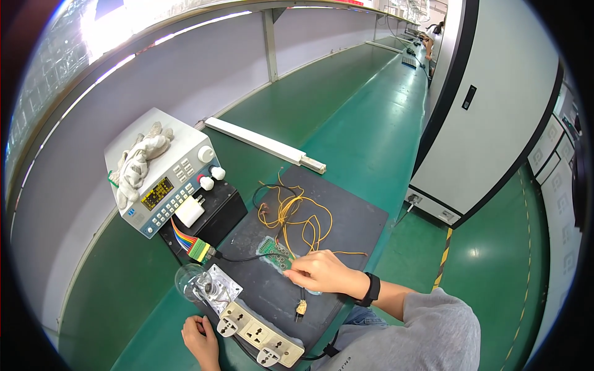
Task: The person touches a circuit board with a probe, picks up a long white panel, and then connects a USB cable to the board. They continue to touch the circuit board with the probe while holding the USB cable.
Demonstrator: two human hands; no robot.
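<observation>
My right hand [323, 272], with a black band on its wrist, reaches over the right end of a green circuit board [267, 247]. Its fingertips are pinched together at the board; what they hold, if anything, is hidden. Round metal-rimmed parts and wire ends show on the board. A tangle of yellow wire [286, 213] lies just beyond it, one strand running down toward my fingertips. My left hand [199, 339] rests with curled fingers at the near left, beside the power strip [263, 334], and nothing shows in it.
A bench power supply [167, 173] with gloves [143, 161] on top stands at the left. Nearby are a white adapter [189, 212], a rainbow ribbon cable [182, 238], a glass bulb [190, 281] on a square base, and a small plug [301, 307]. A white bar [257, 141] lies behind the dark mat [365, 216].
</observation>
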